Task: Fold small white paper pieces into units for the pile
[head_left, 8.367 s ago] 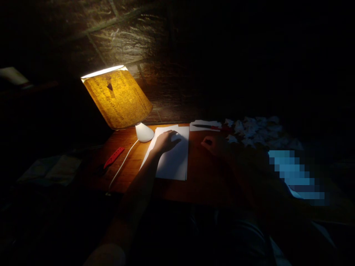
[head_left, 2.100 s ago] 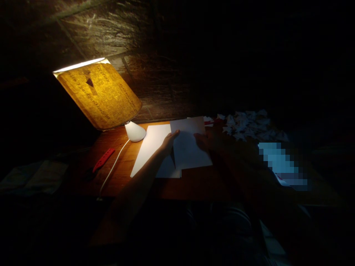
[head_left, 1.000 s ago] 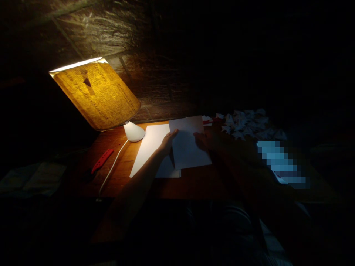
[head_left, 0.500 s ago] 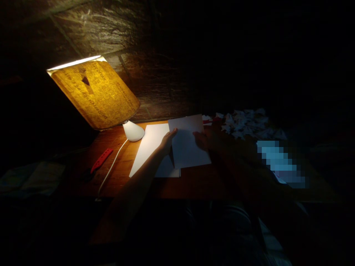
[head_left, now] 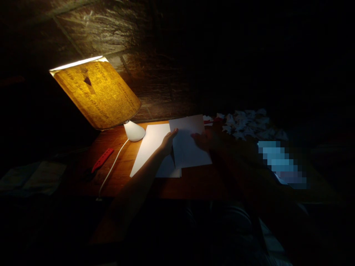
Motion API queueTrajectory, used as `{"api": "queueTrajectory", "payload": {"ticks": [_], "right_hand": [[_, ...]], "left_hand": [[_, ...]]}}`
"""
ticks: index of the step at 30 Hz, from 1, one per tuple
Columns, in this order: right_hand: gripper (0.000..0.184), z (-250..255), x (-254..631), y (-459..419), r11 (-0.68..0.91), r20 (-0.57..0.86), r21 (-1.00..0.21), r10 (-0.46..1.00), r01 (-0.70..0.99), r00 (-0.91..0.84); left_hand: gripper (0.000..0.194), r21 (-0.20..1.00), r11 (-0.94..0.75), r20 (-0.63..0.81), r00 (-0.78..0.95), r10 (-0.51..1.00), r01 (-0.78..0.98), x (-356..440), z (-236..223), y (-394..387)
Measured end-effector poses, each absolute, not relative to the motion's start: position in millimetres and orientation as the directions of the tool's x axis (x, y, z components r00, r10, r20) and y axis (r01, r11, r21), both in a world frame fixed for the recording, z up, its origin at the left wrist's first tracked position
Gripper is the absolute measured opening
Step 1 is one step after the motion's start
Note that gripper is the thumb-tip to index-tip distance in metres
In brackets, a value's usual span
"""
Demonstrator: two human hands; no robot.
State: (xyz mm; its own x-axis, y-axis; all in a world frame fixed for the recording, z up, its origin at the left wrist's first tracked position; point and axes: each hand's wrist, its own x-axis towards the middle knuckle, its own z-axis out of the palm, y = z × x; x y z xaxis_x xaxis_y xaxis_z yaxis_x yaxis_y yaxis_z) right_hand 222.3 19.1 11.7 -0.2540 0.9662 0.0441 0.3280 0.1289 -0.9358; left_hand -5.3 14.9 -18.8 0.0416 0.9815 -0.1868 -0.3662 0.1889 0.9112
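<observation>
Your left hand touched the edge and your right hand lay on a white paper sheet, overlapping a second sheet on the table; cannot tell if either gripped.

Matt white paper sheets on a glossy wooden tabletop.

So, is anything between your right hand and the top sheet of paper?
Nothing visible: the right hand lies directly on the top white sheet, near its right edge, with no object between them.
</observation>
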Motion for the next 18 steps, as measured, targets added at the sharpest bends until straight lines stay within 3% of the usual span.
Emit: {"api": "queueTrajectory", "payload": {"ticks": [3,7,11,15,18], "right_hand": [[0.039,14,221,19,0.211,0.143,-0.922,0.965,0.325,-0.22],[0.032,15,224,26,0.302,0.309,-0.871,0.95,0.387,-0.046],[0.032,9,227,33,0.286,0.341,-0.865,0.938,0.412,0.065],[0.025,2,227,34,0.344,0.412,-0.837,0.908,0.427,0.076],[0.03,-1,226,33,0.388,0.443,-0.843,0.894,0.372,0.073]], "left_hand": [[0.059,0.927,0.145,-0.153,0.006,0.988,-0.345,-5,-16,14],[0.054,0.929,0.16,-0.13,0.112,0.985,-0.334,-4,-8,13],[0.048,0.936,0.156,-0.113,0.151,0.982,-0.314,-2,-3,12],[0.045,0.94,0.153,-0.118,0.128,0.985,-0.305,0,-1,10],[0.042,0.939,0.166,-0.134,0.126,0.983,-0.3,0,3,7]]}}
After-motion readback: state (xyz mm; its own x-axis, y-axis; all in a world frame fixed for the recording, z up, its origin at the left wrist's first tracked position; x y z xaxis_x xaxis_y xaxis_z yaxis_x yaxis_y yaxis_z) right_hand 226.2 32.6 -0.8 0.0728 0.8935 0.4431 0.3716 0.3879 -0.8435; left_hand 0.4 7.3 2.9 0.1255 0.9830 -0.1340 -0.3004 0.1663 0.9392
